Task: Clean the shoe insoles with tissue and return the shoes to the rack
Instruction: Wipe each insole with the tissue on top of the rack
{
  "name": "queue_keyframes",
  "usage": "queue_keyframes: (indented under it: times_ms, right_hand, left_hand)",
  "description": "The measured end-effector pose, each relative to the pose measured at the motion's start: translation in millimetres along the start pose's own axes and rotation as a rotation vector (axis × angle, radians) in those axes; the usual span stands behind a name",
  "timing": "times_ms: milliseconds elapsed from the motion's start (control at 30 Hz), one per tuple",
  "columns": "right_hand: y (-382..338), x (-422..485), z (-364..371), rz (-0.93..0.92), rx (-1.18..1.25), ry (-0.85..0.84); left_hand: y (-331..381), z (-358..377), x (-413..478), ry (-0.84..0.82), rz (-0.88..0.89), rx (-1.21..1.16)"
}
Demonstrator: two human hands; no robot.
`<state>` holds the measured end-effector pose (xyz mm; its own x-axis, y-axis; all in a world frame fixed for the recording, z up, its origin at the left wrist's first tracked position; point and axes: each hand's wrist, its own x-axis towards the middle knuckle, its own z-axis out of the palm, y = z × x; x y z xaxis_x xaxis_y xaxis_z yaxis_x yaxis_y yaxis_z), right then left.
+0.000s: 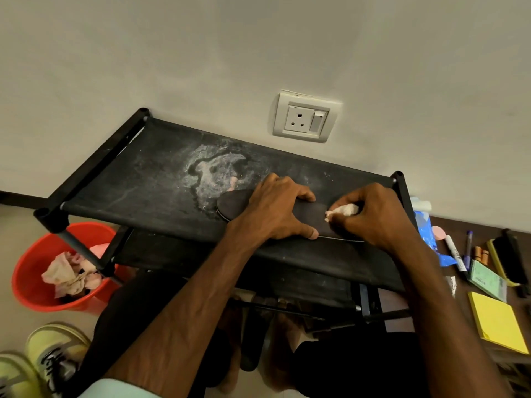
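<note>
A black insole [311, 215] lies flat on the top shelf of the black shoe rack [149, 179]. My left hand [275, 209] presses down on its middle, fingers spread over the far edge and thumb at the near edge. My right hand [376, 214] pinches a small crumpled wad of tissue [342, 211] against the insole's right part. A pair of yellow-green sneakers [43, 357] stands on the floor at the lower left. A white dusty stain marks the shelf fabric beside the insole.
A red bucket [31, 285] with used tissues sits on the floor left of the rack. To the right lie a blue packet [425, 228], markers, a shoe brush [505, 259] and a yellow notepad [495, 323]. A wall socket [306, 117] is behind the rack. Dark footwear sits on lower shelves.
</note>
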<state>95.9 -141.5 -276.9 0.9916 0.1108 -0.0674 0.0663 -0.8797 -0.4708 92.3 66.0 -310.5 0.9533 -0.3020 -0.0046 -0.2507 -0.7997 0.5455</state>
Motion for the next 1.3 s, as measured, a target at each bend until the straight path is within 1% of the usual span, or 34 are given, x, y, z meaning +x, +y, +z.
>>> queue_keyframes:
  times_ms: [67,167,233,300,500,667,867,1000,1133,1200,1300]
  right_hand:
    - [2,4,3,-0.013,0.011,0.109]
    - [3,5,3,-0.089,0.098,0.247]
    - [6,4,2,-0.104,0.161,0.289]
    - [9,4,2,-0.091,0.18,0.293]
    - [13,3,-1,-0.097,0.168,0.252]
    - [6,3,0,-0.128,0.139,0.138]
    - [-6,10,11,-0.04,0.026,0.049]
    - [-11,1,5,-0.09,0.003,-0.111]
    - [-11,-12,-1,-0.112,-0.023,-0.217]
    - [-10,-13,1,-0.104,-0.036,-0.21]
    - [-9,-10,11,-0.033,0.003,-0.076]
  left_hand:
    - [-1,0,0,-0.006,0.002,-0.001]
    - [-2,-2,0,-0.022,0.013,0.006]
    - [-1,-4,-1,-0.033,0.025,0.015]
    - [-2,-7,-1,-0.034,0.038,0.026]
    - [-14,-12,-1,-0.068,0.045,0.036]
    - [-13,-6,2,-0.047,0.081,0.016]
    - [-2,-6,-3,-0.019,0.039,0.042]
    - [1,-5,-5,-0.019,0.023,0.046]
    - [3,-6,-5,-0.016,0.023,0.054]
    - [3,-6,-4,-0.022,0.027,0.059]
    - [3,-7,-4,-0.03,0.029,0.074]
